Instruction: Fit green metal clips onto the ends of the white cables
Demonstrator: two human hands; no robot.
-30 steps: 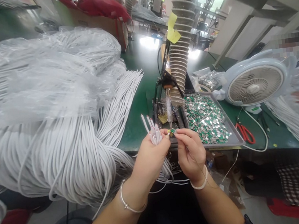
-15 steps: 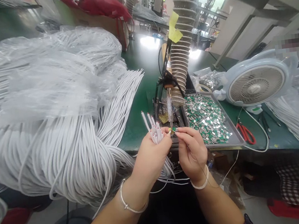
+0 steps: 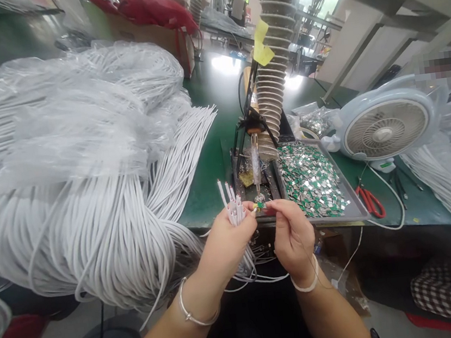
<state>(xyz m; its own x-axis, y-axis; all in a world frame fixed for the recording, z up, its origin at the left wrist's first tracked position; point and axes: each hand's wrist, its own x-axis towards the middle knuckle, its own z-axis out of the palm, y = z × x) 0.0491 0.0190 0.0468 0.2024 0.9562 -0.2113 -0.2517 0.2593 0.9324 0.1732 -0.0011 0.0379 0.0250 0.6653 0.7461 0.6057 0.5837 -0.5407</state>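
Hanks of white cable (image 3: 71, 221), partly wrapped in clear plastic film (image 3: 75, 83), are heaped across the left side of the green bench (image 3: 206, 193), with a red bundle (image 3: 156, 7) on a cardboard box (image 3: 146, 28) farther back.

The left hand (image 3: 226, 240) is clenched around a bunch of white cable ends (image 3: 234, 211), which fan upward from its fingers, and a thin bracelet (image 3: 194, 315) circles that wrist. One cable tip points right, toward a small green circuit board (image 3: 259, 205). The right hand (image 3: 293, 232) pinches this board between its thumb and forefinger, above the bench edge and just beside the left hand's fingertips. Whether the cable tip touches the board is too small to tell. A pale band (image 3: 308, 285) sits on the right wrist.

Directly behind the board, a soldering iron (image 3: 255, 160) stands point-down in a black holder (image 3: 250, 119), with a ribbed column (image 3: 275, 37) rising behind it and a yellow note (image 3: 262, 49) taped near its top. To the right, a metal tray (image 3: 352, 211) holds a loose pile of small green-and-silver pieces (image 3: 311, 180). Beyond it are red-handled scissors (image 3: 370, 201), a pale blue fan (image 3: 385, 130), and more white cable (image 3: 444, 180).
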